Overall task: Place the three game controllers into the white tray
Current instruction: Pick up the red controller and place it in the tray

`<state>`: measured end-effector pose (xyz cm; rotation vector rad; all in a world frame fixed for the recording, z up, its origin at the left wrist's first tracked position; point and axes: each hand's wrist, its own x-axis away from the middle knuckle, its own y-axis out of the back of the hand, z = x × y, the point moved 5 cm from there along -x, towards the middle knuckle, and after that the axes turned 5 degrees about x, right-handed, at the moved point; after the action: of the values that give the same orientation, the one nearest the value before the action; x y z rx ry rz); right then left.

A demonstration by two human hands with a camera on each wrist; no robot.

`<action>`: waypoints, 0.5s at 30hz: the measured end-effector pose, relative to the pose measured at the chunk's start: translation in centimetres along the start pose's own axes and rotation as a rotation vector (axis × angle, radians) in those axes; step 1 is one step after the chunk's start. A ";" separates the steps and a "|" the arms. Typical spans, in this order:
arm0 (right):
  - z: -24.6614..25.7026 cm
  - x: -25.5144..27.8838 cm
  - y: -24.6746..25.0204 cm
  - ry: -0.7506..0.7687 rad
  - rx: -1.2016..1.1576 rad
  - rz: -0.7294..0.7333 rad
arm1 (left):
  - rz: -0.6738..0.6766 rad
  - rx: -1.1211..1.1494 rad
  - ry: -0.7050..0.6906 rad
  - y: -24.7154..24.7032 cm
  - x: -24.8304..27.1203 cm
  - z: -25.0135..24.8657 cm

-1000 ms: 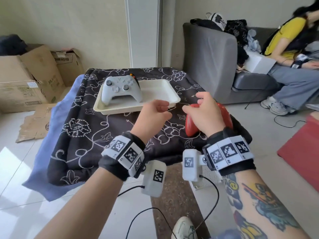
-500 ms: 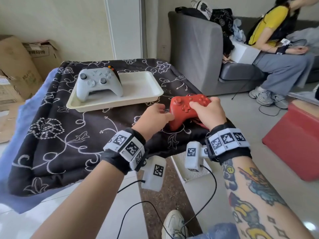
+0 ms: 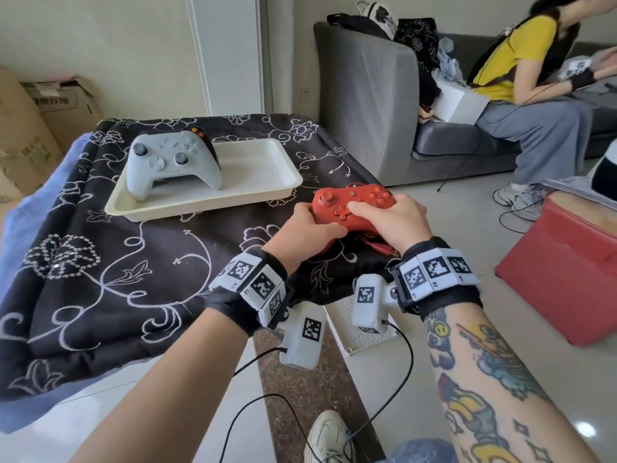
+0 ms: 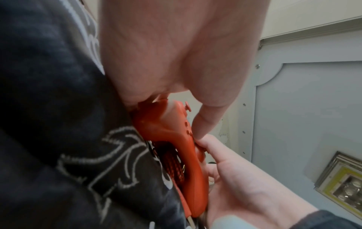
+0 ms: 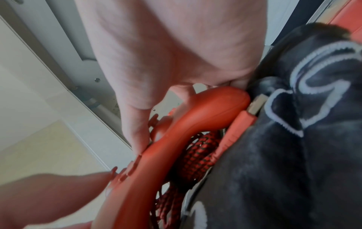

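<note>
Both hands hold a red controller face up at the near right corner of the table. My left hand grips its left handle, and my right hand grips the right one with the thumb on the face. A coiled red braided cable sits under the red controller. The white tray lies further back on the table. At its left end a pale grey controller stands propped against a black controller, which is mostly hidden.
A dark floral cloth covers the table. A grey sofa stands close behind on the right, with a person seated on it. A red box sits on the floor at right, and cardboard boxes at left.
My left hand has joined the right on the red controller. The controller now faces up in both hands and sits slightly nearer the tray.
</note>
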<state>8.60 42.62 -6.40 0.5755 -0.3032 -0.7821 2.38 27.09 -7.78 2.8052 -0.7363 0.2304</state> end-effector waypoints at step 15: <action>2.1 0.6 -1.2 0.161 -0.020 0.012 | -0.096 0.229 -0.002 2.2 0.8 -0.6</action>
<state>7.28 40.70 -5.37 0.6132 -0.1501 -0.7216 1.93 25.04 -6.59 3.0470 -0.6084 0.3135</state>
